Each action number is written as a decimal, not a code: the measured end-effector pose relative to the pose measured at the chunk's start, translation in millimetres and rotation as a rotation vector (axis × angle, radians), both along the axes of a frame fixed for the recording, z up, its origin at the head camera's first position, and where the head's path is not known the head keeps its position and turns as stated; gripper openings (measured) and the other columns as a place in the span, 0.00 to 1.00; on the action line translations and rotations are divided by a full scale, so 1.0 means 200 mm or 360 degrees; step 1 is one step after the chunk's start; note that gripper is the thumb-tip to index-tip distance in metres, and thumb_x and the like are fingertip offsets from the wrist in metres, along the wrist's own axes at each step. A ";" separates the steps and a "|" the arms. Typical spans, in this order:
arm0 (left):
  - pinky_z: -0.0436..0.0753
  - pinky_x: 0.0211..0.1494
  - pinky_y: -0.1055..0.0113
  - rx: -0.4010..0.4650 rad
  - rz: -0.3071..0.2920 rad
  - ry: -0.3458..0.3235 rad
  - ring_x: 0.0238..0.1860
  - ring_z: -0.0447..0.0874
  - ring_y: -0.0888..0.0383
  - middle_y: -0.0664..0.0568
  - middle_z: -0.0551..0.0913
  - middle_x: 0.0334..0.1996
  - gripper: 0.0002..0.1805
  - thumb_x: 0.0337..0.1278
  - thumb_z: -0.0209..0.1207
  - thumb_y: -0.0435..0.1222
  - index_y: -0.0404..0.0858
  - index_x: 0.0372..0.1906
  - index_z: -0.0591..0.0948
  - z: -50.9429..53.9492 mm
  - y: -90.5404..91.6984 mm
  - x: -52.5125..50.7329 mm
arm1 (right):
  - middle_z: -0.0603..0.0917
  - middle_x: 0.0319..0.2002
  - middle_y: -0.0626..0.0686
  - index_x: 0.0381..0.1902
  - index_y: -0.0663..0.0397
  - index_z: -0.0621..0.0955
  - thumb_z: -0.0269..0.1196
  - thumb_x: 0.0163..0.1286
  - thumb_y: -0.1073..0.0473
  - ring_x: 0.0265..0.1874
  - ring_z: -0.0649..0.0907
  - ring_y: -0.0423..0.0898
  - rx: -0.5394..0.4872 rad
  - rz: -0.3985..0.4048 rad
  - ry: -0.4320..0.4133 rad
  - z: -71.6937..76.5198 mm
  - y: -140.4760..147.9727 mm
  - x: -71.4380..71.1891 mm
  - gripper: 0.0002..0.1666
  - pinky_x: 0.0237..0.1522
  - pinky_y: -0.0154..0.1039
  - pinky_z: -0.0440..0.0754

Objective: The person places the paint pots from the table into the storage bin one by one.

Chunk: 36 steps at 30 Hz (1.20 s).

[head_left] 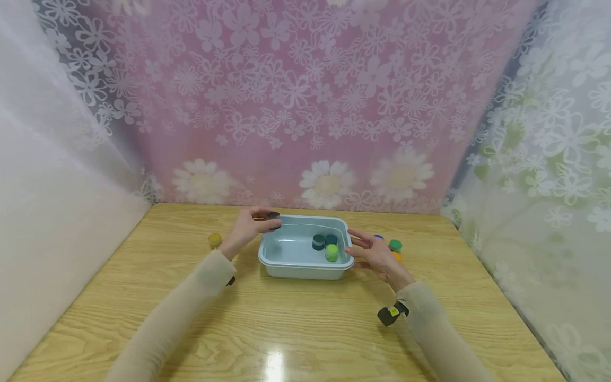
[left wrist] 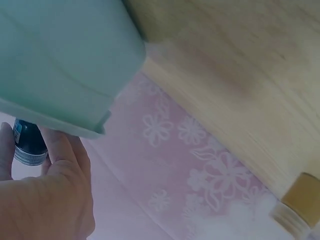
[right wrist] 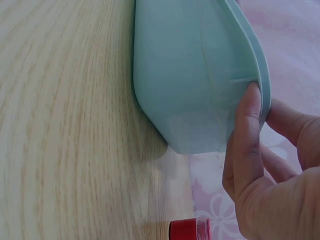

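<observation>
Tub (head_left: 305, 272) before me, three jars (head_left: 331, 253) inside toward three o'clock; left hand (head_left: 245, 228) pinches a dark jar (left wrist: 31, 142) at ten, right hand (head_left: 378, 258) grips the rim (right wrist: 259, 55) at three.

A wooden table (head_left: 305, 318) with yellowish grain is bounded on three sides by hangings. Its far edge is backed by a pink curtain (head_left: 296, 95) covered in white flowers, with large daisies (head_left: 327, 184) printed along the bottom. The left edge is flanked by a plain whitish sheet (head_left: 57, 201), the right by a white floral drape (head_left: 558, 223) tinged green. A bright glare (head_left: 274, 366) is reflected on the near side.
</observation>
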<state>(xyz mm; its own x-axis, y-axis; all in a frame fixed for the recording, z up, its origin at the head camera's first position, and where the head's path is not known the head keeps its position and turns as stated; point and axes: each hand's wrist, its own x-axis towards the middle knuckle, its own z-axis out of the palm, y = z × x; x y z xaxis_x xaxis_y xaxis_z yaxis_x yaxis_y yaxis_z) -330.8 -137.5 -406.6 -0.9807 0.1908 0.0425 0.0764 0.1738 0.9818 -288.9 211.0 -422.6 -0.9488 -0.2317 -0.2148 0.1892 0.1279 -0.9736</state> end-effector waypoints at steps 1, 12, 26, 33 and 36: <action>0.80 0.60 0.46 -0.0005 -0.0006 0.0005 0.52 0.82 0.48 0.42 0.81 0.53 0.29 0.52 0.72 0.40 0.38 0.60 0.78 0.00 0.02 0.00 | 0.66 0.72 0.59 0.75 0.49 0.63 0.66 0.67 0.60 0.56 0.82 0.48 0.0001 -0.0005 0.0000 0.00 0.00 0.00 0.42 0.37 0.36 0.88; 0.84 0.54 0.57 -0.0225 0.0013 0.0054 0.52 0.82 0.52 0.49 0.84 0.49 0.21 0.50 0.72 0.39 0.43 0.51 0.83 0.00 0.16 0.02 | 0.66 0.72 0.60 0.75 0.49 0.62 0.67 0.66 0.60 0.58 0.81 0.52 -0.0005 -0.0002 -0.0005 0.01 0.00 0.01 0.43 0.38 0.37 0.88; 0.85 0.51 0.59 -0.0409 -0.0105 0.0066 0.45 0.84 0.55 0.50 0.85 0.44 0.21 0.49 0.73 0.35 0.41 0.51 0.84 0.01 0.31 0.07 | 0.67 0.72 0.58 0.75 0.47 0.63 0.68 0.66 0.59 0.59 0.80 0.54 0.0001 -0.0013 0.0002 0.00 0.00 0.00 0.43 0.40 0.39 0.88; 0.85 0.49 0.59 -0.0539 -0.0229 0.0062 0.46 0.84 0.56 0.52 0.85 0.44 0.18 0.48 0.73 0.35 0.44 0.48 0.85 -0.02 0.37 0.07 | 0.67 0.72 0.60 0.75 0.49 0.64 0.68 0.65 0.59 0.56 0.83 0.53 -0.0013 -0.0007 0.0009 0.00 0.01 0.01 0.43 0.41 0.41 0.88; 0.84 0.50 0.59 -0.0562 -0.0261 0.0065 0.48 0.83 0.55 0.53 0.86 0.45 0.19 0.48 0.73 0.35 0.44 0.49 0.85 -0.03 0.38 0.07 | 0.67 0.72 0.60 0.75 0.49 0.64 0.68 0.66 0.59 0.56 0.82 0.53 -0.0009 -0.0010 0.0008 0.00 0.01 0.01 0.42 0.42 0.42 0.88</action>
